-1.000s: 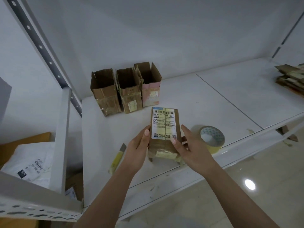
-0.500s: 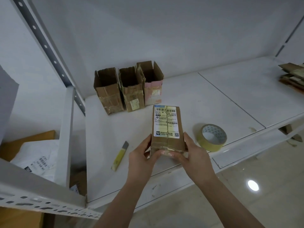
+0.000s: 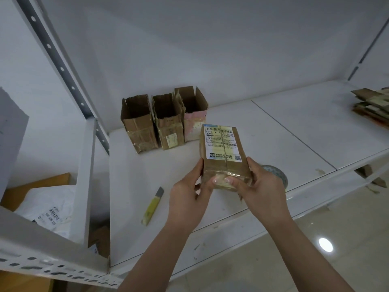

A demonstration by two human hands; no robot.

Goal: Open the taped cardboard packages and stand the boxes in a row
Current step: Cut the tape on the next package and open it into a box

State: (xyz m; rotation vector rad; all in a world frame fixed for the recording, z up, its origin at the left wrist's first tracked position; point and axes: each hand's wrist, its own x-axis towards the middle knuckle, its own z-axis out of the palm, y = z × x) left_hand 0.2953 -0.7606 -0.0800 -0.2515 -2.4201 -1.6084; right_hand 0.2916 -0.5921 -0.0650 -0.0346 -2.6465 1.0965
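Observation:
A taped cardboard package (image 3: 223,148) with a white shipping label is held above the white shelf (image 3: 263,133), its near end toward me. My left hand (image 3: 189,199) grips its left side and my right hand (image 3: 261,190) grips its right side; both thumbs press on the taped near end. At the back left of the shelf three opened boxes stand side by side in a row: a plain brown box (image 3: 139,125), a second brown box (image 3: 168,123), and a box with pink tape (image 3: 193,114).
A yellow utility knife (image 3: 152,206) lies on the shelf left of my hands. A roll of tape (image 3: 275,173) sits behind my right hand. Flattened cardboard (image 3: 372,104) is stacked at far right. A metal upright (image 3: 61,66) and a white mailer bag (image 3: 48,209) are at left.
The package has been lifted off the shelf and moved slightly right and up. Both hands slid from its sides to its near end, thumbs now on the tape.

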